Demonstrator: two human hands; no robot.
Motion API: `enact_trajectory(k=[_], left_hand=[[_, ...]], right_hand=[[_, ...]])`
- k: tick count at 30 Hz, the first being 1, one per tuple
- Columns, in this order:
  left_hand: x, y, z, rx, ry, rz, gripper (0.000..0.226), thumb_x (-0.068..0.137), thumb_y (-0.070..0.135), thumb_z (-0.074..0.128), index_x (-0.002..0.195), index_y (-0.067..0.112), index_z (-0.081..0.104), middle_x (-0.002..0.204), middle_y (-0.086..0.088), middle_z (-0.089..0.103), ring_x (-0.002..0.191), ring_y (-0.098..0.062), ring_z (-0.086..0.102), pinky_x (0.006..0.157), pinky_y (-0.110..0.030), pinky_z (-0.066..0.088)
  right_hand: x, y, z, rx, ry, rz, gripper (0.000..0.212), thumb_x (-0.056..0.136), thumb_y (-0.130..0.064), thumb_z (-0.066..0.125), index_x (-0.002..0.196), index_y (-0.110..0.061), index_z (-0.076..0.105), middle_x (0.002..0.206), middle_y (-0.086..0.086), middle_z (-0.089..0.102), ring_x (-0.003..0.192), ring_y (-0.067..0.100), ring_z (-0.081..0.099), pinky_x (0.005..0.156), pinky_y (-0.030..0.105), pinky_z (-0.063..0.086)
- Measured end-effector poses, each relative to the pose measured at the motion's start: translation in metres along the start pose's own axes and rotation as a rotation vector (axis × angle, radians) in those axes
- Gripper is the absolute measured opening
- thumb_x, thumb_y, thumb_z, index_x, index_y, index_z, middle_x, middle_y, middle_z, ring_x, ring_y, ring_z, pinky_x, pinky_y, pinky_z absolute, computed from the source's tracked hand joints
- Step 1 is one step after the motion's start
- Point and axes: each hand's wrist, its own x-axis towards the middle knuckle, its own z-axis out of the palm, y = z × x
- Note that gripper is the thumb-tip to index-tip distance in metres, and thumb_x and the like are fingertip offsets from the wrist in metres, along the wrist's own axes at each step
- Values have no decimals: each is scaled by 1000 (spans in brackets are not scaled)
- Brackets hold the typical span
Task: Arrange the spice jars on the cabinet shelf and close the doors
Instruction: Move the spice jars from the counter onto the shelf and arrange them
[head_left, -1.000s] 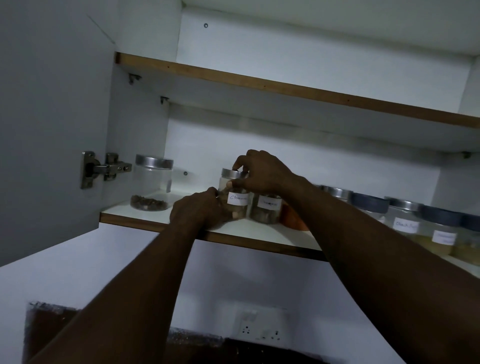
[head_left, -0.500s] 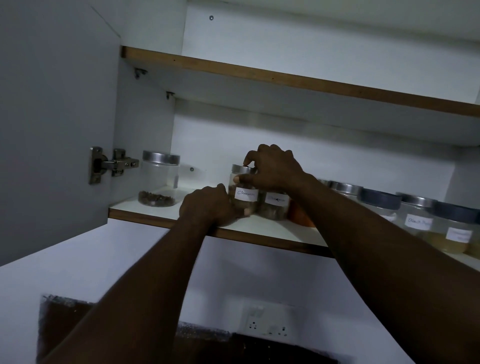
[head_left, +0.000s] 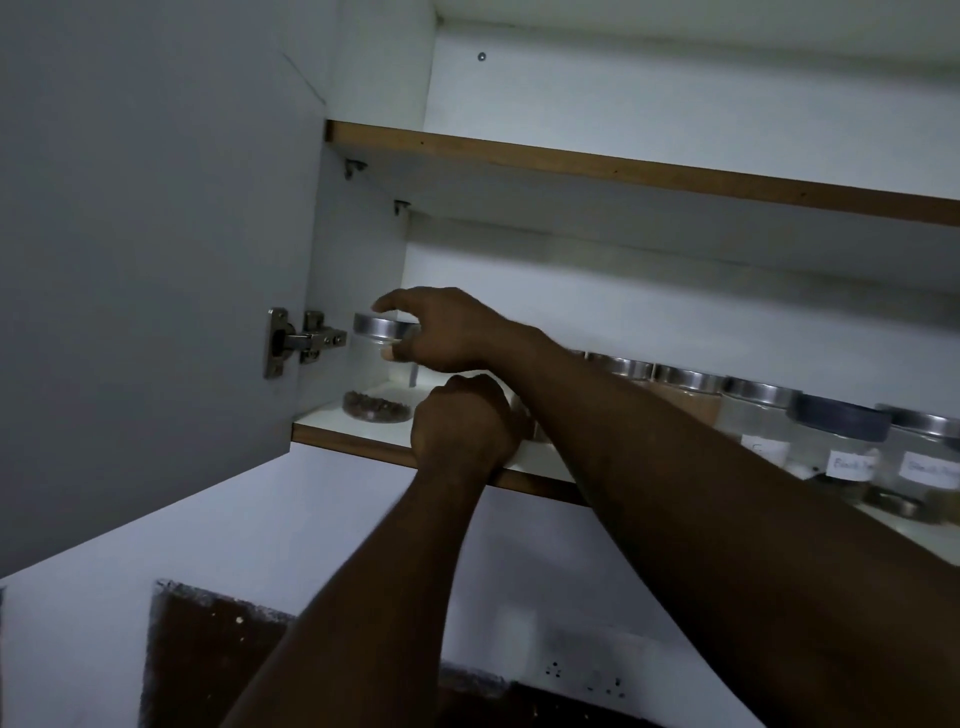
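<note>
1. We were mid-arrangement: our right hand (head_left: 447, 332) spread over the silver lid of the far-left spice jar (head_left: 378, 374), at nine o'clock on the cabinet shelf (head_left: 358, 434).
2. Our left hand (head_left: 462, 421) was curled; whether it held anything, we couldn't tell.
3. Next, we judged, grip the lid and slide the jar toward the row at three o'clock.

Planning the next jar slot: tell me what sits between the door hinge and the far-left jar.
Nothing: in the head view, only bare cabinet side wall separates the hinge from the silver-lidded jar.
</note>
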Motion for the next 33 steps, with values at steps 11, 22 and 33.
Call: enact_trajectory(k=[11, 22, 33], left_hand=[[-1, 4, -3, 59, 97, -308, 33, 88, 37, 63, 102, 9, 73, 100, -8, 73, 105, -27, 65, 96, -43, 50], [1, 4, -10, -146, 139, -459, 41, 87, 28, 72, 124, 10, 65, 122, -8, 64, 118, -28, 53, 89, -38, 51], [9, -8, -22, -318, 10, -448, 83, 74, 37, 89, 134, 8, 41, 130, -14, 61, 117, -34, 62, 96, -41, 52]], right_hand=[[3, 36, 7, 38, 34, 49, 55, 77, -42, 84, 122, -23, 59, 133, 1, 61, 114, 21, 59, 93, 37, 49], [8, 39, 0, -41, 6, 148, 49, 77, -57, 77, 102, -25, 50, 100, -2, 61, 89, 18, 57, 67, 34, 44], [-13, 62, -7, -94, 12, 180, 51, 86, -65, 67, 123, -31, 61, 120, 0, 68, 111, 20, 60, 92, 38, 52]])
